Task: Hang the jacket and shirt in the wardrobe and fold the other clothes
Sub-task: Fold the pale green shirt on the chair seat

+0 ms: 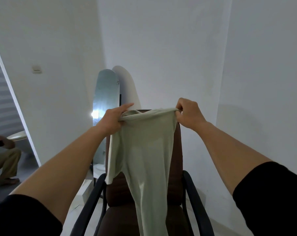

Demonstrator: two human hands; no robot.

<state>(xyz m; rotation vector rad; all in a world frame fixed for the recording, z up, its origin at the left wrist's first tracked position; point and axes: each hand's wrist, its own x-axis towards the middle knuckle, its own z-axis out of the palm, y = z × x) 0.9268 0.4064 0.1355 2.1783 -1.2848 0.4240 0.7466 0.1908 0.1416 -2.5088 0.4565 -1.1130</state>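
A pale green garment hangs from both my hands in front of a brown chair. My left hand grips its top edge on the left, with the index finger stretched forward. My right hand pinches the top edge on the right, fingers curled round the rolled hem. The cloth drops down past the chair's seat and out of the frame's bottom edge; one short sleeve or flap hangs at the left side.
The chair has black armrests and stands against a white wall. A tall rounded mirror leans in the corner behind it. A seated person is at the far left beyond a doorway.
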